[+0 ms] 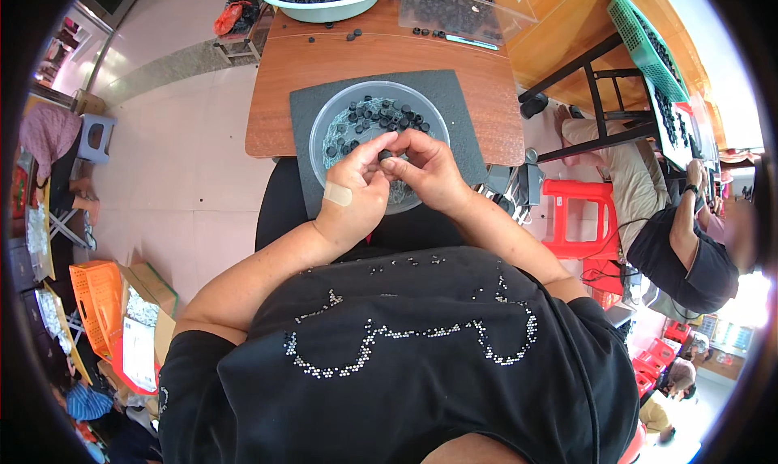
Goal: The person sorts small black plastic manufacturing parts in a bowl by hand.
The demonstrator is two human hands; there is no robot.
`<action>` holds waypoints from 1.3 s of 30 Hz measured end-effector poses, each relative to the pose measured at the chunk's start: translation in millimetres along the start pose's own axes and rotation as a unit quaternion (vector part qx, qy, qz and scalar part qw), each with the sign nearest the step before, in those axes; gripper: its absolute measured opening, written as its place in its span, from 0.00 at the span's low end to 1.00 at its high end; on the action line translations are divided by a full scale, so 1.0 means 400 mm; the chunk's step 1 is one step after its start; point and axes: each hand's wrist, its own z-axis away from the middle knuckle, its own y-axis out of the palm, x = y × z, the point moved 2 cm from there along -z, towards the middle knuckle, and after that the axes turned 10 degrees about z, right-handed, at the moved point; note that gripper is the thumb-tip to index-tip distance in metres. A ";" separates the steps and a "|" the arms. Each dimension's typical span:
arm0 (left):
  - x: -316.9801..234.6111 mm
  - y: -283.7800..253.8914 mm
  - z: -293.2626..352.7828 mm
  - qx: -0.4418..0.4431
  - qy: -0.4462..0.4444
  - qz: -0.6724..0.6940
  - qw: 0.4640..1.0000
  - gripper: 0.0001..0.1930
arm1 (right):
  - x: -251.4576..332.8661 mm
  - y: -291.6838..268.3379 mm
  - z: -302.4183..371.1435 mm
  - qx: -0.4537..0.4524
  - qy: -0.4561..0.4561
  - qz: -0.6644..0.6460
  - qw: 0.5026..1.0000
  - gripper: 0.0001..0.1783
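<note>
My left hand point(355, 192), with a tan plaster near the wrist, meets my right hand point(431, 172) over the near side of a clear round basin point(321, 117). Between their fingertips is a small black cap point(385, 155), pinched by both hands. Several more black caps point(391, 110) lie in the basin among thin pale, clear strands point(336, 132). Under the basin is a dark grey mat point(463, 111), which overlaps the near edge of the wooden table point(271, 99). My fingers partly hide the held cap.
At the table's far side stand a pale green tub point(332, 12) and a clear bin point(446, 14) of black pieces. A light-blue pen-like tool point(472, 42) lies nearby. A red stool point(577, 221) and a seated person point(685, 237) are to the right; an orange crate point(96, 306) is at left.
</note>
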 end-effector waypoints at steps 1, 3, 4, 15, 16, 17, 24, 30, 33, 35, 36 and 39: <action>0.000 -0.002 0.001 -0.002 0.000 0.000 1.000 0.24 | 0.002 0.002 0.002 0.001 0.004 0.001 1.000 0.06; -0.001 -0.006 0.003 0.004 0.010 -0.008 1.000 0.24 | 0.014 0.007 0.004 0.010 0.024 -0.011 1.000 0.08; -0.004 -0.008 0.006 0.013 0.023 -0.020 0.999 0.25 | 0.027 0.005 0.004 0.016 0.029 0.004 0.999 0.08; -0.081 0.000 0.039 0.029 0.187 -0.148 0.971 0.23 | 0.119 0.005 0.033 -0.067 -0.178 0.130 0.973 0.12; -0.083 0.001 0.043 0.043 0.177 -0.149 0.972 0.23 | 0.127 0.004 0.038 -0.073 -0.191 0.154 0.967 0.13; -0.084 0.002 0.046 0.044 0.178 -0.151 0.971 0.23 | 0.132 0.003 0.041 -0.074 -0.193 0.153 0.966 0.13; -0.109 0.038 0.060 0.042 0.149 -0.033 0.987 0.20 | 0.169 -0.013 0.063 -0.066 -0.220 0.163 0.960 0.15; -0.139 0.048 0.071 0.030 -0.081 0.176 0.981 0.19 | 0.169 -0.025 0.075 -0.033 -0.242 0.143 0.959 0.13; -0.133 0.043 0.078 0.041 -0.134 0.263 0.955 0.19 | 0.173 -0.019 0.080 0.004 -0.226 0.094 0.970 0.12; -0.134 0.051 0.090 0.030 -0.162 0.312 0.936 0.19 | 0.173 -0.014 0.082 0.022 -0.211 0.066 0.975 0.12; -0.137 0.052 0.094 0.031 -0.161 0.309 0.937 0.19 | 0.172 -0.009 0.081 0.033 -0.216 0.041 0.975 0.12; -0.147 0.055 0.108 0.030 -0.169 0.322 0.931 0.20 | 0.170 -0.002 0.085 0.056 -0.231 0.013 0.971 0.13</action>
